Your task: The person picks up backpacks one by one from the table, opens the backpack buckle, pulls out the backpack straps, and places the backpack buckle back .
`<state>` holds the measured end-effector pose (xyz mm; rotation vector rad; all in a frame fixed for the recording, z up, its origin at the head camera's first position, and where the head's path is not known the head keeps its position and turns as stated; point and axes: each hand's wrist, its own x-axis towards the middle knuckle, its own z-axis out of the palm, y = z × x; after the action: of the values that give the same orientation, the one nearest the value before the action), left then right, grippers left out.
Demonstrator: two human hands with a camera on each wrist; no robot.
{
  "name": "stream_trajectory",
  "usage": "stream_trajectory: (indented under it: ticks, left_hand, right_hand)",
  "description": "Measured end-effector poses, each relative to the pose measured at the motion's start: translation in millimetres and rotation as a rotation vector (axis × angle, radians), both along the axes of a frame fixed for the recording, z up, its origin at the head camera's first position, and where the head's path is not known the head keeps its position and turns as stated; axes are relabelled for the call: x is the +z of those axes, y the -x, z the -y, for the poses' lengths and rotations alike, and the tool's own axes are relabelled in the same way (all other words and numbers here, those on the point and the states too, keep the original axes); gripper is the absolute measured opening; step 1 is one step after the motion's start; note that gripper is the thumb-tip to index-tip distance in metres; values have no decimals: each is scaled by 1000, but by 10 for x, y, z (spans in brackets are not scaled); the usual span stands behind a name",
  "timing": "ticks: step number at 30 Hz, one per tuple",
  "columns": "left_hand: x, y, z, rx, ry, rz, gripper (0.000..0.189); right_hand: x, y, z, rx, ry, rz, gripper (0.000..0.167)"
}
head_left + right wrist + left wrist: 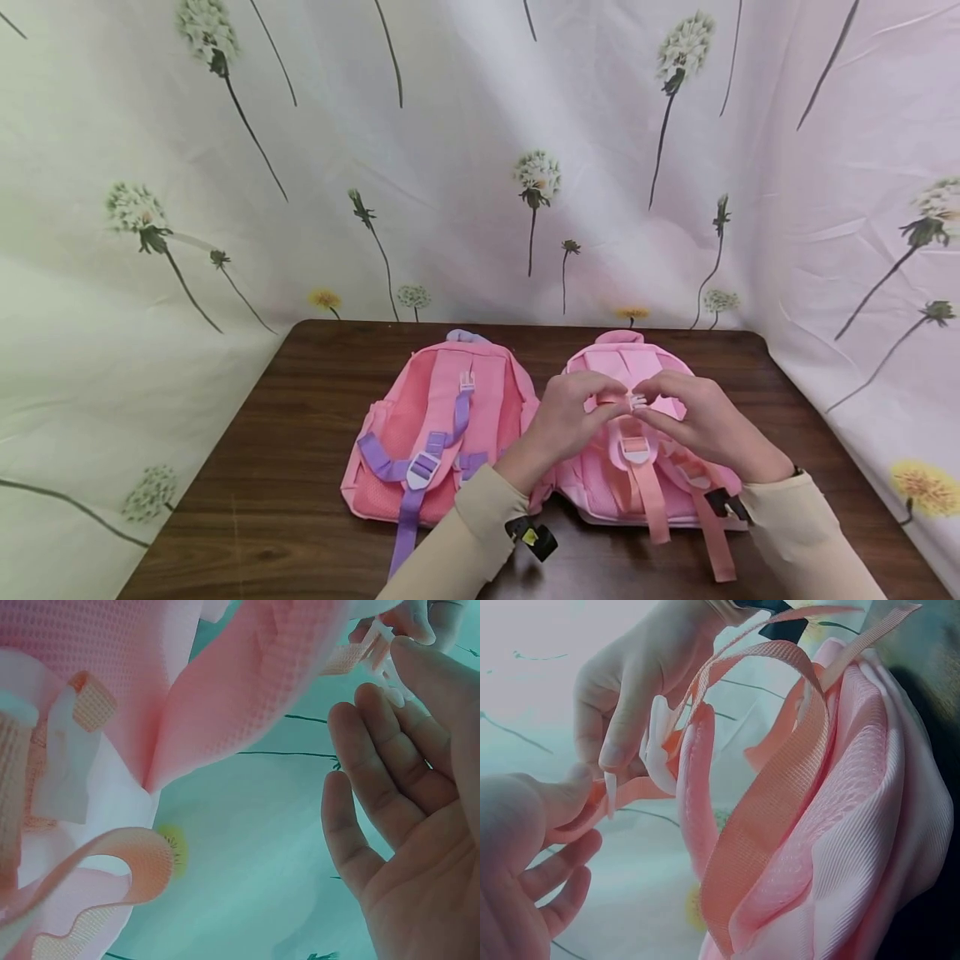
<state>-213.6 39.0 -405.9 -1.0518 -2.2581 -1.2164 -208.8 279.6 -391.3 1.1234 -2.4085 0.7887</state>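
Note:
A pink backpack with peach webbing straps lies on its front, its shoulder straps facing up. Above it, both hands meet at a small white plastic buckle. My left hand pinches the peach webbing beside the buckle between thumb and fingers. With thumb and fingertips, my right hand pinches the buckle from the other side; its remaining fingers spread loosely in the right wrist view. The fingertips partly cover the buckle, so whether its halves are joined cannot be seen. A white strap adjuster sits just below the hands.
Left of it lies a second, coral-pink backpack with purple straps and a white buckle. Both bags are on a dark wooden table. Peach strap ends hang toward the front. A dandelion-print cloth surrounds the table.

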Motion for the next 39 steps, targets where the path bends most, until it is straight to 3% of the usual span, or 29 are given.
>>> stream_trajectory:
  ticks: [8,14,21,25,29,32,35,39]
  left_hand:
    - [13,19,50,25,-53,-2,23]
    - [27,27,52,-14,-47,20,26]
    - [20,24,19,-4,-67,42,44]
    - [2,7,-24,-10,-92,129,71]
    - [-8,-21,-80,-4,-104,264,96]
    - [-33,-44,-130,26,-80,354,95]
    - [-59,-73,-183,63,-51,413,83]
    - [-89,-84,-246,65,-97,461,66]
  right_hand:
    - [-33,8,-12,-11,0,2,41]
    - [-32,9,-22,-23,0,0,42]
    - [-3,6,-21,-27,-4,-16,42]
    - [13,4,-14,-18,5,-31,42]
    - [34,-1,-6,-26,18,-31,42]
    - [41,-4,-6,-33,16,-30,43]
    - [40,-4,-5,-34,16,-32,42]
    - [37,1,2,-20,29,-41,42]
